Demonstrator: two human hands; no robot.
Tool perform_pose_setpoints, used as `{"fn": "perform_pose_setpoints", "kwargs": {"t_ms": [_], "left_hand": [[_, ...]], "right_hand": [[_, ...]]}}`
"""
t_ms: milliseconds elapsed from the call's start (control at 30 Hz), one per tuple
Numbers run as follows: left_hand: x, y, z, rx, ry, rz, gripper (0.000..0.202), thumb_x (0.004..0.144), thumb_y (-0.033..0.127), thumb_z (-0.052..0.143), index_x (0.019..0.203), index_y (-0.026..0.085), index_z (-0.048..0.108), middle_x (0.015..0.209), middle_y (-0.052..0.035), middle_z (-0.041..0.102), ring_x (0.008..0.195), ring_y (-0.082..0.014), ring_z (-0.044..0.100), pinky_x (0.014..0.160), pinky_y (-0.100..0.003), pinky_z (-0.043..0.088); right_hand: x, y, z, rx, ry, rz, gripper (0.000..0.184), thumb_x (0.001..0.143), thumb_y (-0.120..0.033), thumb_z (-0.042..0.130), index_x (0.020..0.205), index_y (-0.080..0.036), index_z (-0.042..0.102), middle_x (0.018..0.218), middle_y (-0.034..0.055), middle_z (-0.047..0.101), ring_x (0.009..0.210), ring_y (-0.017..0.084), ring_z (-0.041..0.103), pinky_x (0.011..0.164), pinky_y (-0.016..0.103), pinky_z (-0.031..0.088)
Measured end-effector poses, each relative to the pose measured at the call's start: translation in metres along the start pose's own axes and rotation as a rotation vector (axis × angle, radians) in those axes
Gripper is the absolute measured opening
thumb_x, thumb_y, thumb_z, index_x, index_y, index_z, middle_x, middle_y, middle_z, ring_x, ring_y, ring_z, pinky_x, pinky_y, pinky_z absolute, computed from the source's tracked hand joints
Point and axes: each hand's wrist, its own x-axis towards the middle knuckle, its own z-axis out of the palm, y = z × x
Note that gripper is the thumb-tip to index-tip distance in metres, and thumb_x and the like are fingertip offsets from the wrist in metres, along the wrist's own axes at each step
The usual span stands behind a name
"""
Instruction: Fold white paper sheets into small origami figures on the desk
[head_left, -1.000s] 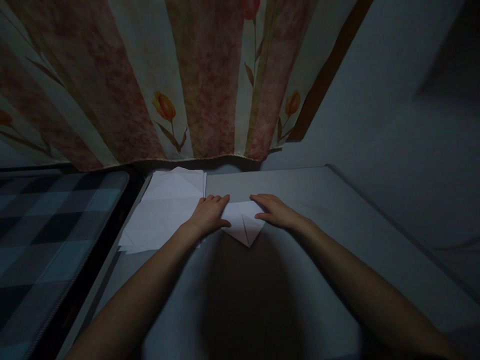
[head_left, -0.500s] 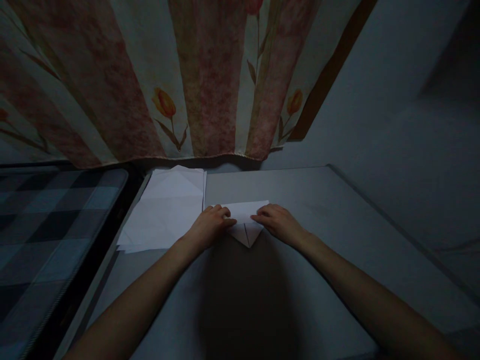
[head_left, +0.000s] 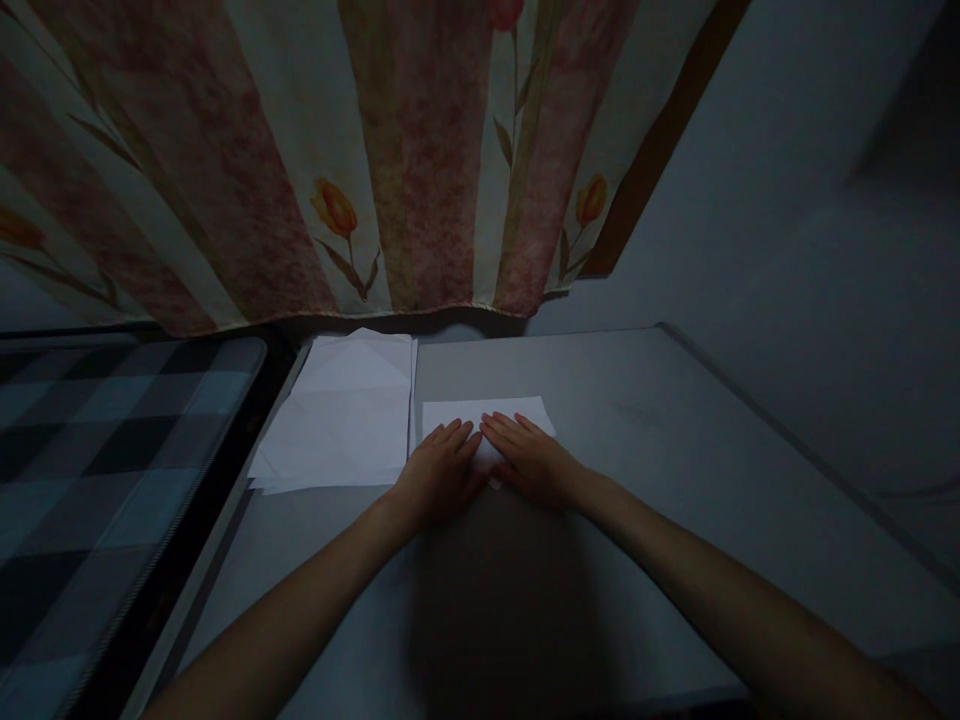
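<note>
A folded sheet of white paper (head_left: 517,406) lies on the pale table, its straight far edge showing past my fingertips. My left hand (head_left: 444,463) rests flat on the paper's left part, fingers stretched forward. On its right part my right hand (head_left: 529,455) lies flat too, fingers angled toward the left hand. The two hands nearly meet over the middle of the sheet. Between the palms a small bit of the near point peeks out; the rest of the near side is hidden beneath them.
Left of my hands sits a stack of white paper sheets (head_left: 345,410), some creased. A checked mattress (head_left: 135,440) borders the table (head_left: 667,450) on the left. Behind hangs a striped curtain with tulips (head_left: 435,160), and a wall (head_left: 810,300) rises at the right.
Both hands have gone from gripping the paper's sides with bent fingers to lying flat on it, closer together. More of the paper's far edge shows, and its near point is now mostly covered.
</note>
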Motion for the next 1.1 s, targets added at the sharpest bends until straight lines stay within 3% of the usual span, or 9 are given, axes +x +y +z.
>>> {"fn": "perform_pose_setpoints", "kwargs": {"t_ms": [200,433,767,867,967,1033,1100], "left_hand": [[-0.003,0.004,0.002,0.021,-0.047,-0.068,0.053,0.089,0.037,0.047,0.134,0.009,0.042,0.143,-0.0182,0.041,0.134,-0.0314,0.035,0.110,-0.047,0.031],[-0.006,0.006,0.000,0.036,-0.065,-0.080,0.063,0.088,0.050,0.046,0.134,0.007,0.042,0.144,-0.0216,0.039,0.136,-0.0345,0.032,0.110,-0.047,0.031],[-0.012,0.003,0.001,0.028,-0.078,-0.087,0.075,0.082,0.062,0.049,0.137,0.012,0.039,0.146,-0.0215,0.034,0.137,-0.0375,0.028,0.108,-0.050,0.031],[-0.010,0.002,-0.002,0.042,-0.083,-0.087,0.073,0.081,0.060,0.052,0.136,0.013,0.041,0.144,-0.0207,0.037,0.134,-0.0381,0.032,0.105,-0.049,0.034],[0.000,-0.005,-0.009,0.058,-0.072,-0.070,0.050,0.087,0.050,0.050,0.124,0.018,0.055,0.129,-0.0157,0.053,0.121,-0.0324,0.047,0.096,-0.045,0.043],[0.010,-0.014,-0.014,0.049,-0.078,-0.044,0.030,0.091,0.039,0.046,0.110,0.024,0.064,0.111,-0.0093,0.062,0.105,-0.0263,0.056,0.086,-0.040,0.048],[0.022,-0.028,-0.018,0.010,-0.071,-0.005,0.025,0.091,0.029,0.047,0.101,0.027,0.069,0.100,-0.0056,0.064,0.095,-0.0222,0.058,0.082,-0.036,0.048]], "right_hand": [[-0.012,0.001,-0.006,-0.029,-0.030,0.061,0.063,0.090,-0.042,0.048,0.144,-0.017,0.030,0.149,0.0120,0.033,0.137,0.028,0.030,0.111,0.052,0.027],[-0.036,0.012,-0.014,-0.038,-0.052,0.142,0.064,0.090,-0.043,0.047,0.145,-0.017,0.028,0.150,0.0109,0.030,0.138,0.027,0.027,0.111,0.050,0.028],[-0.061,0.022,-0.028,-0.044,-0.093,0.232,0.062,0.091,-0.046,0.042,0.146,-0.019,0.028,0.150,0.0107,0.031,0.137,0.027,0.030,0.111,0.052,0.025],[-0.053,0.021,-0.036,-0.064,-0.053,0.228,0.054,0.092,-0.048,0.042,0.137,-0.019,0.044,0.143,0.0121,0.044,0.130,0.029,0.041,0.108,0.053,0.027],[-0.029,0.023,-0.046,-0.083,-0.023,0.243,0.037,0.091,-0.046,0.046,0.105,-0.019,0.067,0.114,0.0117,0.066,0.109,0.027,0.058,0.102,0.049,0.032],[-0.007,0.029,-0.051,-0.075,-0.045,0.268,0.030,0.085,-0.045,0.057,0.083,-0.018,0.069,0.091,0.0098,0.070,0.094,0.025,0.062,0.092,0.042,0.039],[0.015,0.037,-0.052,-0.028,-0.082,0.249,0.026,0.076,-0.043,0.068,0.083,-0.018,0.067,0.091,0.0086,0.068,0.091,0.024,0.061,0.083,0.036,0.042]]}}
